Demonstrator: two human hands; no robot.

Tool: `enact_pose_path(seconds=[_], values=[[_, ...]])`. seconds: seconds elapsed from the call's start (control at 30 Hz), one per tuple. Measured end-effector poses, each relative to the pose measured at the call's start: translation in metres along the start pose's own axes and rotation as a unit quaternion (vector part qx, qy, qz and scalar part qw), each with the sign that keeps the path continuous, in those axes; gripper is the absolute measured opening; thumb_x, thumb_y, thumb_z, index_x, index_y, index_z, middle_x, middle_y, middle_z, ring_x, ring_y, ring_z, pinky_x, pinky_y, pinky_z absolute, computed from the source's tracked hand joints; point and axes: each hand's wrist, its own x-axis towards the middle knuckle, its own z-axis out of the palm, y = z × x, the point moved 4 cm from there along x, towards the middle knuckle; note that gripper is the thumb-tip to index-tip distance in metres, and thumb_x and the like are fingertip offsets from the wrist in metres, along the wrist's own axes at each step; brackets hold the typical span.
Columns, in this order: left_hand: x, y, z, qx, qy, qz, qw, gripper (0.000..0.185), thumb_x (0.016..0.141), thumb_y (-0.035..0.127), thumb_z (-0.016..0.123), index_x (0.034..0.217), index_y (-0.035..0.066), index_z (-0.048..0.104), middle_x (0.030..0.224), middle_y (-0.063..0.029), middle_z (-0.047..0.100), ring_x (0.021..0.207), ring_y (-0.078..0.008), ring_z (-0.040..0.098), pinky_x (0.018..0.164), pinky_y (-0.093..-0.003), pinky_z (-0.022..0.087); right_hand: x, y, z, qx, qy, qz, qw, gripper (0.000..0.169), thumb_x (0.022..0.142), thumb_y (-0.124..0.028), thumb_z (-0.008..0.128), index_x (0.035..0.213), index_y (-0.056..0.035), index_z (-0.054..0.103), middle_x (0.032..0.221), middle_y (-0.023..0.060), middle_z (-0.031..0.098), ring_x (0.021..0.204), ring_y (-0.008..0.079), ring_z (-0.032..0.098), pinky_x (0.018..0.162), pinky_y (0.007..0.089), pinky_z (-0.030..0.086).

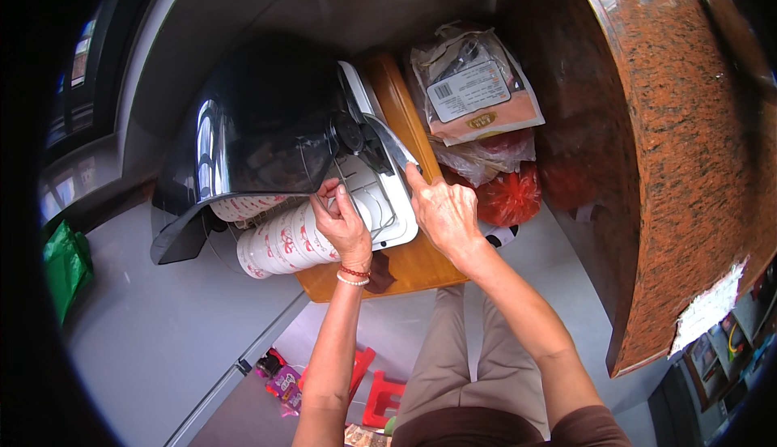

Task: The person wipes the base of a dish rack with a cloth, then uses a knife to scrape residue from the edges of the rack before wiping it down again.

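Observation:
Before me stands a white dish rack box (397,225) with a dark see-through lid (261,149) tilted up on its left side. My left hand (343,222), with curled fingers and thumb close together, is at the lid's lower edge beside the wire rack (352,174). Whether it grips the edge or a wire is not clear. A row of nested white bowls with red patterns (285,243) lies on its side left of this hand. My right hand (446,210) is closed around something at the box's right rim, apparently a knife with a bright blade (391,143). Its handle is hidden in the palm.
The box sits on a brown wooden stool or small table (388,271). To its right are a plastic package with a printed label (473,88) and a red plastic bag (510,195). A speckled reddish stone panel (686,143) bounds the right. Red plastic stools (382,398) stand lower down.

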Motion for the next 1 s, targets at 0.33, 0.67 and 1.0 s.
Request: enact_pose_path(seconds=[0.33, 0.67, 1.0], values=[[0.000, 0.003, 0.002, -0.029, 0.021, -0.021, 0.999, 0.016, 0.090, 0.002, 0.050, 0.105, -0.004, 0.048, 0.095, -0.0075, 0.053, 0.081, -0.0116, 0.051, 0.068, -0.0224, 0.044, 0.007, -0.004, 0.000, -0.012, 0.016, -0.003, 1.000, 0.035, 0.080, -0.009, 0.052, 0.115, -0.0033, 0.056, 0.060, 0.0137, 0.058, 0.052, 0.0265, 0.062, 0.043, 0.0368, 0.047], [0.000, 0.002, 0.001, -0.005, 0.004, -0.004, 1.000, 0.018, 0.091, 0.001, 0.048, 0.108, -0.007, 0.045, 0.097, -0.0094, 0.052, 0.079, -0.0118, 0.050, 0.065, -0.0206, 0.044, -0.006, -0.003, -0.001, -0.019, 0.003, -0.002, 1.000, 0.037, 0.079, -0.009, 0.053, 0.115, -0.0039, 0.056, 0.060, 0.0133, 0.058, 0.051, 0.0255, 0.062, 0.043, 0.0355, 0.047], [0.000, 0.003, 0.003, -0.049, 0.028, -0.026, 0.998, 0.014, 0.089, 0.001, 0.051, 0.102, -0.003, 0.050, 0.094, -0.0057, 0.054, 0.080, -0.0108, 0.050, 0.069, -0.0226, 0.043, -0.001, -0.006, -0.004, -0.049, 0.009, -0.007, 0.999, 0.040, 0.077, -0.009, 0.056, 0.117, -0.0047, 0.056, 0.059, 0.0112, 0.058, 0.050, 0.0234, 0.062, 0.043, 0.0334, 0.046]])
